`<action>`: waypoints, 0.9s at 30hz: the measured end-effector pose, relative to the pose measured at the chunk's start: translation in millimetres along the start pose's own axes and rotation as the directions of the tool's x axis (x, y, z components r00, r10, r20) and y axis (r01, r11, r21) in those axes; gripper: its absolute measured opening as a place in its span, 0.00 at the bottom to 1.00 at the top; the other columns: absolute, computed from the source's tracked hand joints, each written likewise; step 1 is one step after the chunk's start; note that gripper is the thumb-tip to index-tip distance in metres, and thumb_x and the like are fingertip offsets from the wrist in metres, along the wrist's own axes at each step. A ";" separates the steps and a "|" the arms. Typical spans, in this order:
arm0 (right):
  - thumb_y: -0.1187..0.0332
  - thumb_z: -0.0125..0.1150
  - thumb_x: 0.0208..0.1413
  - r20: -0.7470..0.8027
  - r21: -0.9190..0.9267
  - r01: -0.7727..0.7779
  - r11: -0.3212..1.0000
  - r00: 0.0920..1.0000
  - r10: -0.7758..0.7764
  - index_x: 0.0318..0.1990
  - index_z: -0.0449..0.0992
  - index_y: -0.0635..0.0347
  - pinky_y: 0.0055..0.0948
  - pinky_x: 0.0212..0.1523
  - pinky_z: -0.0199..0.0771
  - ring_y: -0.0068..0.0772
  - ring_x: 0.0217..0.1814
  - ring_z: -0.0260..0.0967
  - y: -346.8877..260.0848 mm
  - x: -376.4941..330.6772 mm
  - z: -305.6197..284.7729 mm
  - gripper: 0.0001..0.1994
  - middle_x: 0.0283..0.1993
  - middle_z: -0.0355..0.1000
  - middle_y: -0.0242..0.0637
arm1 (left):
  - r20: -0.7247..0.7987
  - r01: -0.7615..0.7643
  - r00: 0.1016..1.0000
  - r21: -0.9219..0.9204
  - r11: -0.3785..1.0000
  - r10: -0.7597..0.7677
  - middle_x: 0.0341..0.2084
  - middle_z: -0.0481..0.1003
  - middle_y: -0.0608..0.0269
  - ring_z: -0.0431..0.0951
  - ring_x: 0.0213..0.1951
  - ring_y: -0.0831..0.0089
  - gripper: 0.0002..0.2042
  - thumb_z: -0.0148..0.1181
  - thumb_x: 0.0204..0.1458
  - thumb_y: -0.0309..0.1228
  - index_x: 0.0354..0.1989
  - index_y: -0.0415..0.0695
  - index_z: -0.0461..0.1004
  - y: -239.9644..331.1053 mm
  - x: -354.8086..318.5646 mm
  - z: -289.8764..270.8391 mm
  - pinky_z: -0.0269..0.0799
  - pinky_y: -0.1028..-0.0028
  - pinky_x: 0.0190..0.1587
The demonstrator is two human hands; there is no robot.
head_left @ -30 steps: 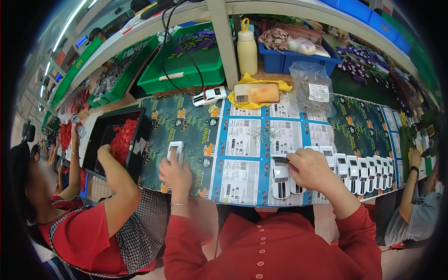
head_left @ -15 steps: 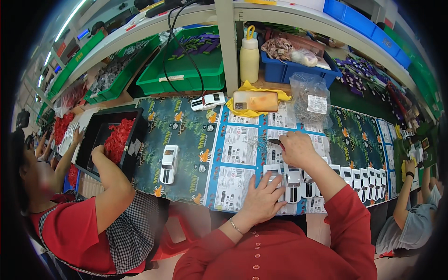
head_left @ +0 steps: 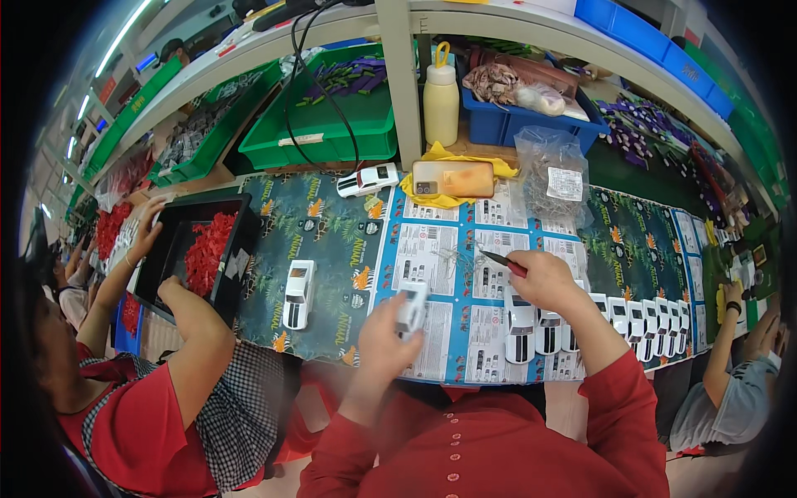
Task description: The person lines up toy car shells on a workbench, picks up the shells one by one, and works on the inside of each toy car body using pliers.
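Note:
A white toy car (head_left: 412, 305), blurred by motion, is held in my left hand (head_left: 388, 344) above the printed sheet. My right hand (head_left: 541, 280) is closed round the red grip of a slim, dark pointed tool (head_left: 496, 258). Its tip points left, close to a loose pile of thin metal pieces (head_left: 455, 259). Below my right hand begins a row of white toy cars (head_left: 520, 332) with black stripes, running off to the right under my forearm. Another white toy car (head_left: 299, 295) stands alone on the left part of the mat.
At the back are a white toy car (head_left: 368, 180), a phone (head_left: 452, 179) on yellow cloth, a clear plastic bag (head_left: 552, 178) and a cream bottle (head_left: 441, 108). Green (head_left: 332, 141) and blue bins (head_left: 531, 129) stand behind. At left, a co-worker reaches into a black tray (head_left: 237, 249) of red pieces.
My left hand has lifted a toy car from the row's left end and moved left. My right hand has shifted slightly right and down, with more of its tool showing.

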State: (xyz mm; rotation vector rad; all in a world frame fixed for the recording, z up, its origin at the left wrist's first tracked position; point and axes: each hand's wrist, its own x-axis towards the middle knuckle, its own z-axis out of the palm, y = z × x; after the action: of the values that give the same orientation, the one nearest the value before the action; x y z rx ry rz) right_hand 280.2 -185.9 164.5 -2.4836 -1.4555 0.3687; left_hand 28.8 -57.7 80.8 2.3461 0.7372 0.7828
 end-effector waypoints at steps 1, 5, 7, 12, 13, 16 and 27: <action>0.66 0.54 0.48 0.043 0.125 -0.064 0.990 0.997 0.059 0.40 0.77 0.54 0.42 0.41 0.72 0.49 0.39 0.73 -2.7 -1.4 -1.8 0.12 0.35 0.75 0.46 | 0.079 0.245 0.969 -0.449 0.859 -0.235 0.40 0.72 0.52 0.74 0.32 0.62 0.32 0.60 0.41 0.29 0.59 0.41 0.61 -4.0 -0.3 -1.9 0.72 0.66 0.34; 0.64 0.54 0.49 0.085 0.201 -0.104 0.974 0.993 0.088 0.42 0.77 0.52 0.42 0.41 0.71 0.51 0.39 0.72 0.5 -2.2 2.4 0.13 0.36 0.75 0.46 | 0.269 0.263 0.930 -0.963 -0.058 -0.252 0.40 0.72 0.55 0.73 0.31 0.68 0.31 0.54 0.43 0.25 0.61 0.39 0.58 16.8 10.7 -20.0 0.72 0.71 0.35; 0.63 0.55 0.49 0.095 0.269 -0.034 0.963 0.995 0.008 0.41 0.77 0.53 0.42 0.40 0.71 0.50 0.39 0.72 -2.2 -6.5 5.5 0.13 0.35 0.75 0.46 | 0.254 0.245 0.936 -0.967 -0.066 -0.245 0.41 0.71 0.54 0.73 0.32 0.68 0.33 0.57 0.42 0.27 0.61 0.38 0.58 18.1 11.4 -18.2 0.71 0.71 0.36; 0.64 0.53 0.49 0.189 0.142 0.106 0.984 0.973 -0.132 0.37 0.77 0.54 0.43 0.39 0.71 0.49 0.39 0.72 -22.9 -15.8 -5.4 0.10 0.34 0.75 0.43 | 0.187 0.229 0.970 -0.918 0.323 -0.156 0.53 0.67 0.50 0.73 0.36 0.70 0.39 0.61 0.32 0.23 0.61 0.40 0.57 21.5 27.6 -10.5 0.70 0.73 0.38; 0.64 0.53 0.49 0.188 0.141 0.103 0.985 0.974 -0.129 0.37 0.77 0.54 0.43 0.39 0.71 0.49 0.39 0.72 -23.8 -14.5 -3.9 0.10 0.34 0.75 0.43 | 0.199 0.224 0.974 -0.920 0.320 -0.109 0.56 0.65 0.49 0.72 0.38 0.71 0.39 0.58 0.31 0.20 0.61 0.41 0.56 23.9 33.3 -6.6 0.70 0.73 0.39; 0.66 0.53 0.49 0.169 0.072 0.192 0.979 0.965 -0.202 0.38 0.77 0.54 0.44 0.39 0.71 0.49 0.39 0.72 -26.6 -10.3 1.9 0.10 0.33 0.75 0.44 | 0.233 0.228 0.971 -0.866 0.444 -0.045 0.53 0.67 0.50 0.72 0.40 0.69 0.38 0.53 0.34 0.18 0.62 0.41 0.54 19.9 41.5 10.2 0.71 0.72 0.40; 0.67 0.61 0.46 -0.153 -0.098 0.328 0.940 0.928 -0.340 0.40 0.76 0.57 0.39 0.36 0.71 0.45 0.35 0.71 -20.1 -19.3 20.7 0.12 0.33 0.72 0.41 | 0.053 0.110 0.958 -0.975 0.192 -0.282 0.42 0.69 0.48 0.74 0.40 0.61 0.36 0.49 0.36 0.20 0.61 0.41 0.51 19.2 36.1 9.5 0.74 0.64 0.43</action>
State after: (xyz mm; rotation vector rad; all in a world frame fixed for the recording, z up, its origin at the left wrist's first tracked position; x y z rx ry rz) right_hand 247.8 -191.7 153.5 -2.1935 -1.8027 0.0418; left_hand 65.8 -51.1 99.7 0.9615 0.3462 0.9088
